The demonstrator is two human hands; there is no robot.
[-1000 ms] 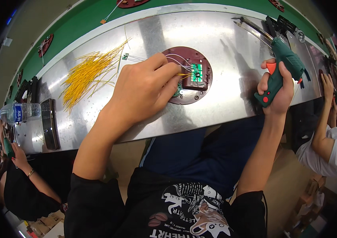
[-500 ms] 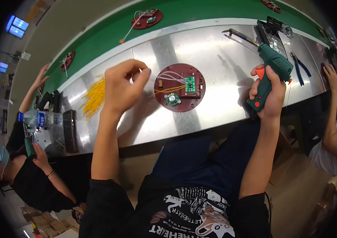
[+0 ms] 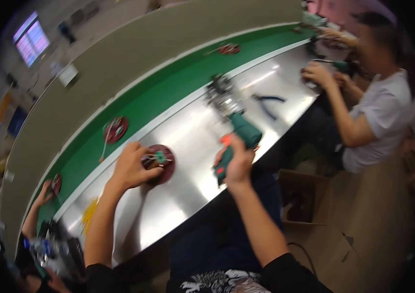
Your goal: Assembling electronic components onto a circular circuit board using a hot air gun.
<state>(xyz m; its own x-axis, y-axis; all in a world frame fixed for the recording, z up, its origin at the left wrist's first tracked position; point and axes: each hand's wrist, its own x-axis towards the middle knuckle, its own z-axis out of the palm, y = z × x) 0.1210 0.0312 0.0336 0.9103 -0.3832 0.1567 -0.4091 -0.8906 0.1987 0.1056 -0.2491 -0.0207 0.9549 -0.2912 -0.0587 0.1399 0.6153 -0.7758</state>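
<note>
My left hand (image 3: 133,167) is on the left side of a round maroon panel (image 3: 167,171), its thumb and fingers closed about the near-left part. A small green circuit board (image 3: 160,157) and pale wires show on the panel beside the fingers, which are partly blurred. My right hand (image 3: 239,163) grips a green soldering gun (image 3: 247,131) with an orange-red trigger. The front of the gun points at a dark stand (image 3: 223,92) with shiny clutter, and its tip cannot be made out there.
Blue-handled pliers (image 3: 268,103) lie right of the stand. More maroon panels (image 3: 116,131) sit on the green belt (image 3: 168,80) behind the metal bench (image 3: 188,185). Yellow wires (image 3: 89,215) lie at left. A co-worker (image 3: 381,102) works at right, another at far left. A cardboard box (image 3: 303,195) stands below.
The view has swung toward the right. My left hand has gone from a raised pinch down onto the maroon panel. The soldering gun has moved to the stand, still in my right hand.
</note>
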